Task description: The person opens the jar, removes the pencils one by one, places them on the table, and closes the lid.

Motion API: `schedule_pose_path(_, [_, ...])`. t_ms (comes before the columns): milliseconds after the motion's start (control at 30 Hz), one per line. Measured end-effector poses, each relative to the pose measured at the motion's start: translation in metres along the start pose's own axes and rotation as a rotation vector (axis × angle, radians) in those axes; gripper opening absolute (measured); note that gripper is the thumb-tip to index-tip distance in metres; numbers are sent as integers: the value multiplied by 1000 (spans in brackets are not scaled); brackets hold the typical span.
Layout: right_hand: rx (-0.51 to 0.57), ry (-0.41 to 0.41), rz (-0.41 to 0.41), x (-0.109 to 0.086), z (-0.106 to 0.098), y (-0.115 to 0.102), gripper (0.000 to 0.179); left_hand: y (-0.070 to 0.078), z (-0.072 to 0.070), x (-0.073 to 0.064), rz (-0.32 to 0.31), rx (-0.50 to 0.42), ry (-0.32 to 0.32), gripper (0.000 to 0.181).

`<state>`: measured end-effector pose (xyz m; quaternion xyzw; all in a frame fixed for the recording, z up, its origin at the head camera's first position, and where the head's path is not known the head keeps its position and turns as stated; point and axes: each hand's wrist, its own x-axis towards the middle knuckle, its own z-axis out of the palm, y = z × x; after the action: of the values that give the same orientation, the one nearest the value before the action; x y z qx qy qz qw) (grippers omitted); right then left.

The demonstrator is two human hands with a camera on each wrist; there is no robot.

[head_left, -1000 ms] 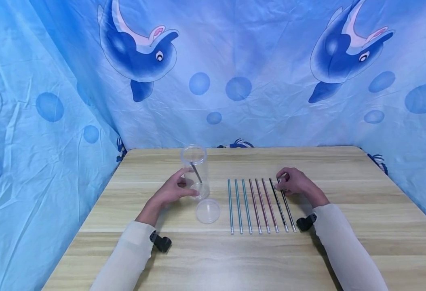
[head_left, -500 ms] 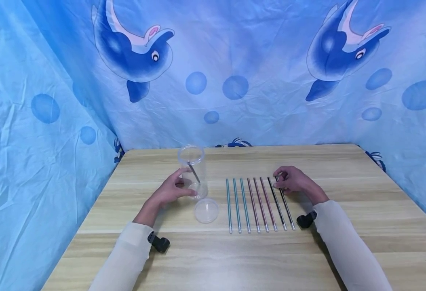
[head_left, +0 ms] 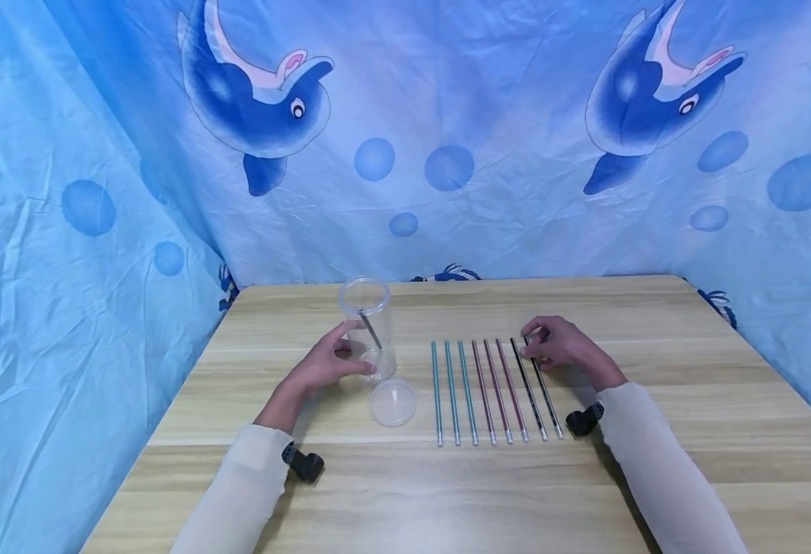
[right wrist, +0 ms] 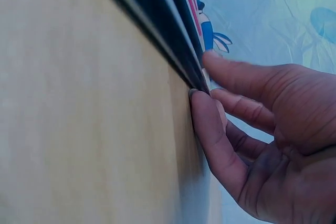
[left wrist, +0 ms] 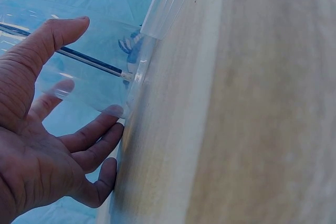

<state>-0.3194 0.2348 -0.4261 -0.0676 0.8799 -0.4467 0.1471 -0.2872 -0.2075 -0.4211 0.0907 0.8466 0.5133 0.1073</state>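
My left hand [head_left: 322, 362] holds a clear plastic jar [head_left: 382, 327] that stands upright, thumb on the near side and fingers behind it. Inside leans one dark pencil [left wrist: 94, 62], its eraser end down at the jar's bottom. On the right, my right hand [head_left: 558, 344] pinches the far tip of the rightmost black pencil [head_left: 548, 400], which lies on the table. Another black pencil [head_left: 528, 388] lies beside it. Further left in the same row come three dark red pencils [head_left: 498, 391] and three teal pencils [head_left: 452, 393], eraser ends toward me.
A round clear lid [head_left: 393, 402] lies in front of the jar, between it and the teal pencils. Under everything is a wood-grain table [head_left: 405, 500]. Blue cloth with printed dolphins [head_left: 267, 92] hangs behind the table and along its sides.
The head view has shifted slightly. Both hands, the jar and the pencils keep their places.
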Motion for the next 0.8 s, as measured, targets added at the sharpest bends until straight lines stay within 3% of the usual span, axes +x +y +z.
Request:
schedule_pose_path(200, [-20,31,22,-3,-4,2,42,-1,1,-1,1,3,6,79])
schedule_pose_path(367, [-31,107,5,-4,-10,-3,47,0,0,-1,-13,-8,8,79])
schedule_pose_path(500, [31,181,-55,-5,-11,-10,55,1,-1,0,-26,-14,9,80])
schedule_pose_path(700, [110,270,-137,-8,-5,-28,49,2,0,1,-24,-16,7,79])
schedule_pose_path(800, [91,287,-166,-9,2,-40,44,16,1,-9,-21,-27,-5,76])
